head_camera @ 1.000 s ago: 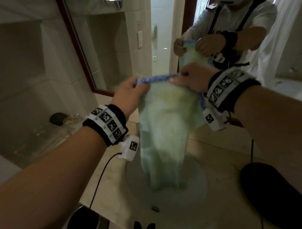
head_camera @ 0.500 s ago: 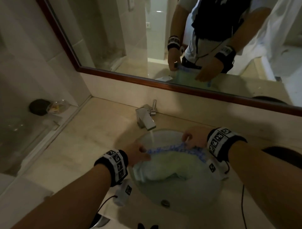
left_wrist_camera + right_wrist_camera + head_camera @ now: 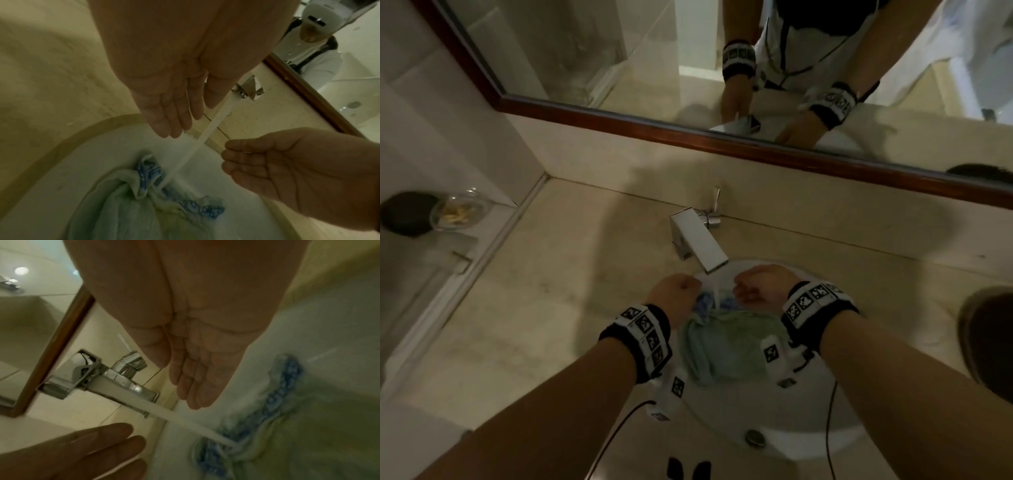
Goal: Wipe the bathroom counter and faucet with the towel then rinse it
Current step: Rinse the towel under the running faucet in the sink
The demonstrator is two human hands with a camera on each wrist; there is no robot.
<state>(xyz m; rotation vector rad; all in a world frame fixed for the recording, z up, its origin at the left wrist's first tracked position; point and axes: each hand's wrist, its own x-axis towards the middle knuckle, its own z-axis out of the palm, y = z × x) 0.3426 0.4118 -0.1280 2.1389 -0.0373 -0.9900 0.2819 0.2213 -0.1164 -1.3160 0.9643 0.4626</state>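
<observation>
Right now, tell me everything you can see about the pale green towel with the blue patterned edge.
The pale green towel with the blue patterned edge lies crumpled in the white round sink basin, looking like soft terry cloth. Its blue-and-white border is bunched at the end nearest the square chrome faucet, and the water stream lands on that border. The left hand and right hand hover open on either side of the stream, neither holding the towel.

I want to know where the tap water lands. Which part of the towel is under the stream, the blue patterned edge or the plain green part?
The blue patterned edge: the stream from the faucet lands on it, while the plain green part lies nearer the person.
</observation>
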